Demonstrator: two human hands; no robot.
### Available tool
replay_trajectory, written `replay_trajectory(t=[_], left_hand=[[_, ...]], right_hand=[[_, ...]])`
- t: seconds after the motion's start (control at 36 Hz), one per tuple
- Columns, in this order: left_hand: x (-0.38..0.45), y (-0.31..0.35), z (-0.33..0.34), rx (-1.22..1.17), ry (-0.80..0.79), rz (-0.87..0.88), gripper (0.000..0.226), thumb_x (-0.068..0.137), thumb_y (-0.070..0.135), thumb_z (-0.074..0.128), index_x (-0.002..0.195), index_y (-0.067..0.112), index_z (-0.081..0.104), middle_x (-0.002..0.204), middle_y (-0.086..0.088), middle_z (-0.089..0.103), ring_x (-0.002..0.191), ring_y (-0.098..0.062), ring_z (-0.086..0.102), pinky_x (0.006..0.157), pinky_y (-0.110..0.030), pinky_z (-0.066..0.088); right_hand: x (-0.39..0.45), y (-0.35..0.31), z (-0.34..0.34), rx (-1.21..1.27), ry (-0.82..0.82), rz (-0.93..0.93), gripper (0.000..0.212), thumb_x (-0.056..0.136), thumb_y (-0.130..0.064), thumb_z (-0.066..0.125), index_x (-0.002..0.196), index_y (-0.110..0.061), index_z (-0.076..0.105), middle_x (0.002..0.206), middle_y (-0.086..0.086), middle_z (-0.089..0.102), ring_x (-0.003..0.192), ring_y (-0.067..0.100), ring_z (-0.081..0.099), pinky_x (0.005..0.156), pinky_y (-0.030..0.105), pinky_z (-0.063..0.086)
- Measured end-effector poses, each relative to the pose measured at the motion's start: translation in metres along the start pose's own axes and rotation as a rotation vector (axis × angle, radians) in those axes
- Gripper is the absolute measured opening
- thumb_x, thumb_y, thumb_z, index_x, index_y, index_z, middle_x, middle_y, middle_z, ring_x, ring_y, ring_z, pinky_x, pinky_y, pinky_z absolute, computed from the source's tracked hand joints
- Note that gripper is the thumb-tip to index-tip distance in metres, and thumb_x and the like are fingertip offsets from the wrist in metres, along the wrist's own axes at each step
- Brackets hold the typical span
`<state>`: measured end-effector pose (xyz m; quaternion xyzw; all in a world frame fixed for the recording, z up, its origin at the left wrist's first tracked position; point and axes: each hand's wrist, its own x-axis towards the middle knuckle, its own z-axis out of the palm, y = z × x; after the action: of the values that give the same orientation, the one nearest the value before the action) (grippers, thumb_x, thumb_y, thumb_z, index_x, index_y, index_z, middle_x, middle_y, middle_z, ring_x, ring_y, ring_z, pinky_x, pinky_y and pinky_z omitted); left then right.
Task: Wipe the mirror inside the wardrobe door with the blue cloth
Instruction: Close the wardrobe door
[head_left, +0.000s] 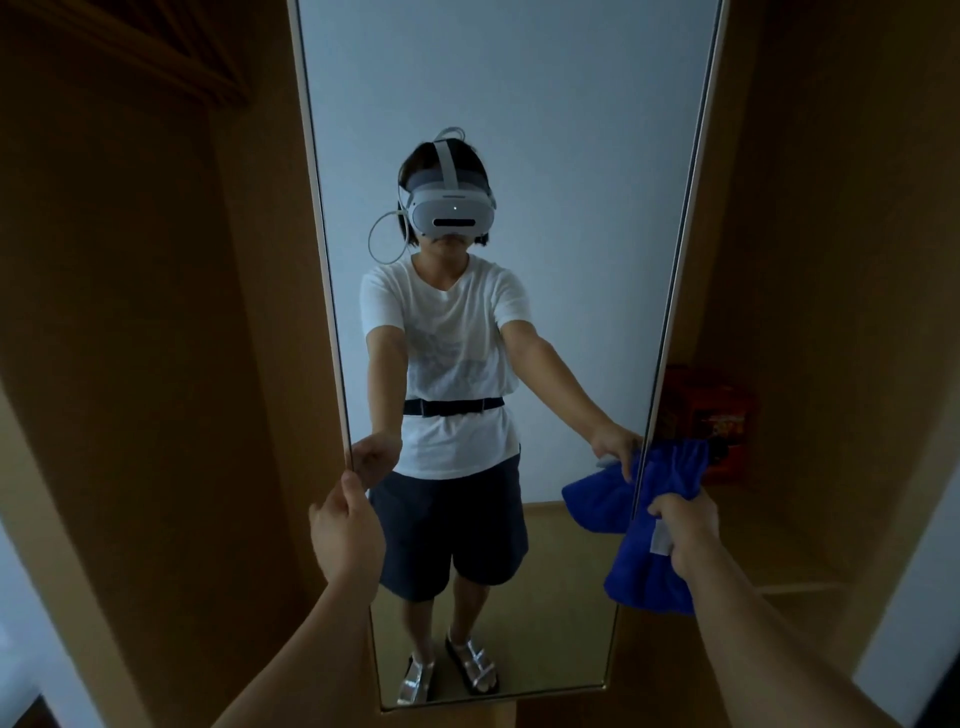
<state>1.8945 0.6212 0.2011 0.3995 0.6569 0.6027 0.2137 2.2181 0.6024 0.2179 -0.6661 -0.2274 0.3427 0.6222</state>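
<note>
Wiping goes best if the one tall mirror (519, 130) stays steadied while the cloth is pressed flat and drawn across in overlapping passes. One red box (711, 410) sits behind it. One blue cloth (649, 566) hangs bunched at the mirror's right edge, gripped by the right hand (685, 525). The left hand (345, 530) pinches the left frame.

A wooden shelf (789, 551) runs inside the wardrobe, to the right of and beyond the fingers (661, 508) of the right hand (685, 522). On it stands a red box (714, 410), up past those fingers, its lower left corner hidden by the blue cloth (649, 566) they grip. The tall mirror (519, 93) stands upright; the left hand (345, 525) grips its left edge.
</note>
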Motion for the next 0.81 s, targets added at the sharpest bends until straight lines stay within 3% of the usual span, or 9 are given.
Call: replay_trajectory(t=[0.25,0.36,0.42,0.47,0.53,0.69,0.81], left_hand=[[-0.006,0.005,0.001,-0.007,-0.002,-0.011,0.054,0.095,0.052,0.021,0.12,0.022,0.058,0.134,-0.009,0.051,0.132,-0.029,0.036,0.106,-0.054,0.032],[-0.006,0.007,0.0,0.024,-0.009,-0.021,0.052,0.096,0.051,0.021,0.129,0.025,0.05,0.139,-0.008,0.045,0.133,-0.028,0.034,0.106,-0.053,0.031],[-0.006,0.008,0.001,0.041,-0.009,-0.013,0.047,0.097,0.049,0.023,0.132,0.026,0.045,0.137,-0.007,0.045,0.126,-0.027,0.04,0.101,-0.044,0.035],[-0.006,0.009,0.0,0.03,-0.016,-0.004,0.041,0.097,0.046,0.027,0.13,0.026,0.04,0.129,-0.005,0.049,0.107,-0.022,0.048,0.085,-0.036,0.037],[-0.005,0.01,-0.002,0.035,-0.045,-0.006,0.038,0.097,0.045,0.028,0.127,0.024,0.039,0.121,-0.004,0.052,0.094,-0.016,0.044,0.079,-0.034,0.037],[-0.001,0.01,-0.008,-0.007,-0.147,-0.01,0.037,0.097,0.046,0.029,0.12,0.022,0.044,0.118,-0.005,0.053,0.096,-0.017,0.048,0.086,-0.039,0.042],[0.006,0.011,-0.01,0.05,-0.205,-0.025,0.041,0.096,0.05,0.026,0.121,0.021,0.042,0.117,-0.007,0.053,0.103,-0.025,0.051,0.094,-0.051,0.044]], right_hand=[[0.005,0.003,-0.005,-0.004,-0.034,0.03,0.041,0.075,0.009,0.055,0.113,-0.007,0.053,0.091,0.011,0.056,0.084,0.029,0.053,0.072,0.037,0.042],[0.007,0.006,-0.007,0.019,-0.044,0.035,0.036,0.074,0.006,0.056,0.106,-0.009,0.053,0.084,0.008,0.055,0.079,0.027,0.052,0.071,0.037,0.041],[0.007,0.007,-0.008,0.033,-0.048,0.034,0.038,0.073,0.005,0.056,0.107,-0.011,0.053,0.085,0.007,0.056,0.082,0.028,0.053,0.073,0.038,0.042],[0.006,0.008,-0.008,0.046,-0.043,0.038,0.04,0.073,0.004,0.056,0.109,-0.013,0.052,0.086,0.006,0.056,0.084,0.029,0.054,0.074,0.039,0.042],[0.003,0.009,-0.009,0.065,-0.034,0.039,0.04,0.073,0.004,0.056,0.109,-0.013,0.053,0.086,0.006,0.057,0.084,0.029,0.054,0.075,0.039,0.043],[-0.012,0.015,-0.01,0.111,0.004,0.039,0.041,0.073,0.006,0.055,0.108,-0.016,0.052,0.083,0.002,0.055,0.072,0.021,0.051,0.07,0.036,0.04],[-0.018,0.014,-0.01,0.117,0.036,0.023,0.042,0.074,0.006,0.055,0.11,-0.014,0.053,0.083,0.002,0.056,0.072,0.02,0.051,0.074,0.039,0.041]])
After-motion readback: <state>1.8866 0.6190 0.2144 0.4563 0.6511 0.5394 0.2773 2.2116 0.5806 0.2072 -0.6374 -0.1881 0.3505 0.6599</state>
